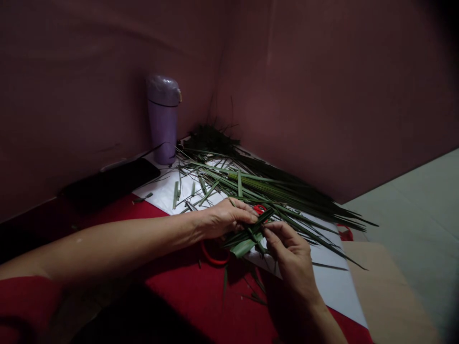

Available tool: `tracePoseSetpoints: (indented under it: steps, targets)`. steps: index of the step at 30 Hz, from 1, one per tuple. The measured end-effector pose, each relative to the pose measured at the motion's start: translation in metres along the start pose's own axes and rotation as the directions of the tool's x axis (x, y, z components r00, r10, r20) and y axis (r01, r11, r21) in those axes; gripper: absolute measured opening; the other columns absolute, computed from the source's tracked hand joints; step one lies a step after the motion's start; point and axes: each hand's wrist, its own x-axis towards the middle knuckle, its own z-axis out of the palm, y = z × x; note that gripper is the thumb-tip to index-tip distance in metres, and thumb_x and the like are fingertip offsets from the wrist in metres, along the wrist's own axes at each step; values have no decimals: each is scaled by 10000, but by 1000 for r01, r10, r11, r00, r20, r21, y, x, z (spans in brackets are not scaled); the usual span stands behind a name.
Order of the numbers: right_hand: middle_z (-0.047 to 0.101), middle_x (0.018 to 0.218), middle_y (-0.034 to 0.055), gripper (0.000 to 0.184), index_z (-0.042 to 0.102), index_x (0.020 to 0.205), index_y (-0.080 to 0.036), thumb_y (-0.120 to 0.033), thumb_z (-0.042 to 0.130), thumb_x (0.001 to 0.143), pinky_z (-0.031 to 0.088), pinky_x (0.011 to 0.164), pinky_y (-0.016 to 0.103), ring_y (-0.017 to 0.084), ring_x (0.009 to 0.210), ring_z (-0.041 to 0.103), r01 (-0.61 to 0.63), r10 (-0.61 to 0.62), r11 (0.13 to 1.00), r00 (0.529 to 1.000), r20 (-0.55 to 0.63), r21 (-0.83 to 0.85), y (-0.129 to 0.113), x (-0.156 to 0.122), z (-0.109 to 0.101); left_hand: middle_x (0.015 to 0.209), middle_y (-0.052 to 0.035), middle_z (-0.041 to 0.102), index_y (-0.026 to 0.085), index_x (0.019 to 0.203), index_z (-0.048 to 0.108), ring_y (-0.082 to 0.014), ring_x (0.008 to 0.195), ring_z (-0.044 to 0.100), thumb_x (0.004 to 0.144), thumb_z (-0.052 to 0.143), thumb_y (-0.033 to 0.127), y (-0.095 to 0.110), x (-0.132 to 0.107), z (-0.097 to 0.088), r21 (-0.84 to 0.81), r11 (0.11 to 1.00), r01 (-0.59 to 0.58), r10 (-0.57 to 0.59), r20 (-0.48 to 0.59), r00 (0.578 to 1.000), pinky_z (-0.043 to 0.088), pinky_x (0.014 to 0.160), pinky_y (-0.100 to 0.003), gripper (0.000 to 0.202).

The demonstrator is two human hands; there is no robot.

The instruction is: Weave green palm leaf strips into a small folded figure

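Note:
Between my two hands is a bundle of folded green palm-leaf strips (247, 241), held a little above the table. My left hand (229, 217) has thumb and fingers closed on the left side of the strips. My right hand (289, 243) pinches the strips at their right side with thumb and forefinger. Just behind the hands shows a bit of a red scissor handle (259, 209); a red loop (215, 258) sits below my left wrist, mostly hidden. Long loose palm leaves (272, 188) lie directly beyond my hands.
A purple tumbler (163, 122) stands near the wall, with a dark flat object (114, 179) left of it. White paper (340, 282) covers part of the red cloth (201, 306). Leaf scraps are scattered about. Pink partition walls (304, 95) meet behind. A wooden seat (383, 286) is at right.

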Motion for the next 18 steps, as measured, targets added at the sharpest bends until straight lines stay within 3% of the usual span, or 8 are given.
tracePoseSetpoints:
  steps: [6, 10, 15, 18]
  targets:
    - [565, 709, -5, 147, 583, 910, -202, -263, 494, 810, 374, 604, 229, 145, 702, 511, 78, -91, 976, 994, -54, -203, -8, -6, 2, 501, 12, 520, 118, 634, 622, -51, 405, 403, 554, 698, 214, -3, 5, -5, 65, 994, -89, 86, 35, 996, 254, 407, -203, 146]
    - [527, 671, -12, 131, 582, 862, -193, -277, 502, 801, 359, 548, 218, 124, 623, 463, 54, -60, 993, 996, -61, -105, -7, -4, 3, 492, 12, 523, 117, 632, 625, -51, 399, 400, 531, 711, 224, -1, 2, -3, 70, 996, -58, 58, 9, 998, 254, 407, -204, 170]
    - [480, 600, -28, 149, 525, 742, -181, -326, 549, 763, 320, 453, 196, 91, 497, 397, -73, 71, 988, 997, 19, 133, 1, 2, 2, 481, 13, 522, 116, 632, 631, -53, 399, 405, 524, 715, 222, 0, -1, -1, 70, 997, -37, 37, 5, 999, 250, 406, -203, 172]
    - [506, 612, -22, 127, 548, 754, -183, -310, 550, 762, 335, 487, 207, 101, 518, 421, -3, 3, 1000, 1000, -30, 8, 2, 0, 3, 465, 16, 515, 117, 616, 629, -50, 391, 398, 530, 712, 218, -1, 0, -2, 80, 996, -51, 51, 4, 999, 253, 404, -201, 157]
